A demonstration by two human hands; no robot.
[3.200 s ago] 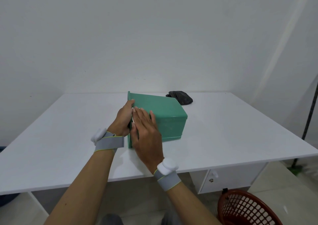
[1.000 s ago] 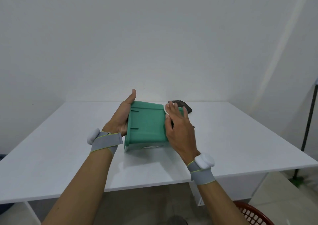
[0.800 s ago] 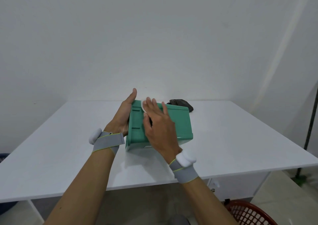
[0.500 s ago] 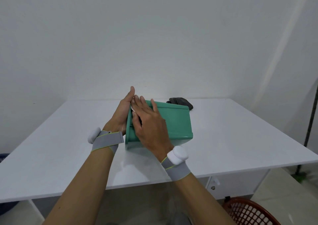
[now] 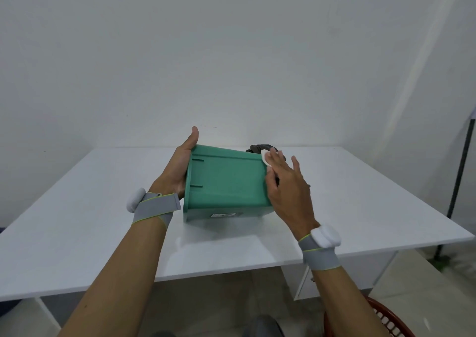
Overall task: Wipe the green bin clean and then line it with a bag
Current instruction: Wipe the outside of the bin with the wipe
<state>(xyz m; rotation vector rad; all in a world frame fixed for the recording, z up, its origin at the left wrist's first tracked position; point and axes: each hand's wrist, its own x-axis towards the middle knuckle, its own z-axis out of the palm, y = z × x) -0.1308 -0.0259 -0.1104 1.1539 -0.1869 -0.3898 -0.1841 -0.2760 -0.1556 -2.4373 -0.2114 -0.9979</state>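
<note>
Left hand (image 5: 177,172) gripping rim end of one green plastic bin (image 5: 226,182), lying sideways on white table (image 5: 77,233); right hand (image 5: 288,190) pressing one white wipe (image 5: 265,156) against base end. White label (image 5: 222,215) unreadable.

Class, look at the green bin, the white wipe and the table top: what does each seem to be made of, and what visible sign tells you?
Green bin: likely moulded plastic, matte, with ribs and a rolled rim.
White wipe: soft tissue or cloth, crumpled under the right hand; which one is unclear.
Table top: smooth white laminate or painted board, faintly glossy.
</note>
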